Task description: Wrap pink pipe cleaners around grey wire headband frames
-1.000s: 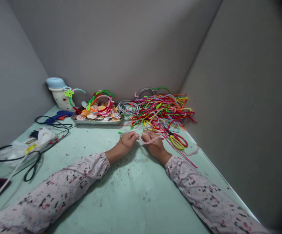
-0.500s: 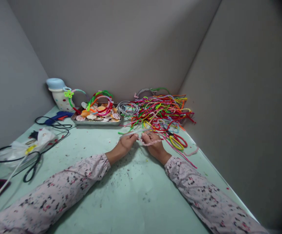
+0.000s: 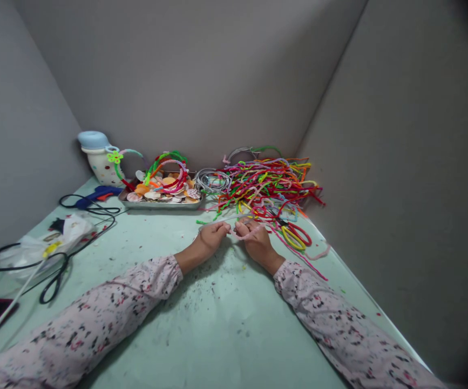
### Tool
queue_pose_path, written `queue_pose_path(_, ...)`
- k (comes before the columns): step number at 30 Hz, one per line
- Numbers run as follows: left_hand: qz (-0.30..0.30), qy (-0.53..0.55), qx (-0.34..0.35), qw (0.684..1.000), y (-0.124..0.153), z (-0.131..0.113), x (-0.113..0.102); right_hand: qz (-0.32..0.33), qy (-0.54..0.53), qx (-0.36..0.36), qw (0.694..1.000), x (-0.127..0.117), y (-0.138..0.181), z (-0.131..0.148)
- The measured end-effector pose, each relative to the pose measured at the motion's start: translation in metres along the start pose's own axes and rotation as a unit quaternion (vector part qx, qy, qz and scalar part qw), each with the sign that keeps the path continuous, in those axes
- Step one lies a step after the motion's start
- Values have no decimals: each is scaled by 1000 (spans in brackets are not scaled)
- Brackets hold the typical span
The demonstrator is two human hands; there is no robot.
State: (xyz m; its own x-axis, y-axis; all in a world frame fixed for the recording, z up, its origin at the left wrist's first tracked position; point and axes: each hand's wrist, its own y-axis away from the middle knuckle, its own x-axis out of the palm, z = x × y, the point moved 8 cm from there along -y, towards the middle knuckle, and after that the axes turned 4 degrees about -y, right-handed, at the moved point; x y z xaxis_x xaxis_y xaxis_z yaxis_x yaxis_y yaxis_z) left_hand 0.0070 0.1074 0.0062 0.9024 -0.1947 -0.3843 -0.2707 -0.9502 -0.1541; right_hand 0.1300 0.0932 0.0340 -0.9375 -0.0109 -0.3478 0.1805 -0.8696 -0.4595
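My left hand (image 3: pixel 211 237) and my right hand (image 3: pixel 256 240) rest close together on the pale green table (image 3: pixel 217 335), both with fingers curled. Between them they pinch a pink pipe cleaner (image 3: pixel 250 233), wound around a thin grey strip (image 3: pixel 221 220) that sticks out to the left. Just beyond my right hand lies a big tangled pile of coloured pipe cleaners (image 3: pixel 270 186). Yellow-and-red handled scissors (image 3: pixel 294 235) lie to the right of my right hand.
A metal tray (image 3: pixel 158 204) of shells and wrapped hoops stands at the back. A spotted jug with a blue lid (image 3: pixel 98 156), a blue glue gun (image 3: pixel 96 193), black cables, a plastic bag (image 3: pixel 43 243) and black scissors (image 3: pixel 53 283) lie left. Grey walls enclose the table.
My hands have barely shifted; the fingers of both keep working the pink pipe cleaner, and the grey strip's free end has tilted slightly.
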Motion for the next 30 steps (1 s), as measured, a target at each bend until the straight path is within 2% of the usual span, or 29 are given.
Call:
queue_pose_path(5,7,8,10,1000,6,-8,-2,-24,-3,19,1000,-3,0,-7)
queue_pose_path(8,9,-11,46,999,8,-15,-2,-33,-3,25,999,-5,0,-10)
queue_pose_path(13,-50,-145,110,982,12,-27,-8,-36,6,20,999,-5,1,-8)
queue_pose_path(18,-101,-202,137,964,15,-36,-15,-18,75,-13,997,-4,0,1)
queue_pose_path(22,-110,-204,142,962,16,-38,-16,10,153,-60,986,-2,-1,9)
queue_pose_path(30,-124,-188,140,964,17,-37,-18,28,177,-85,980,1,2,10)
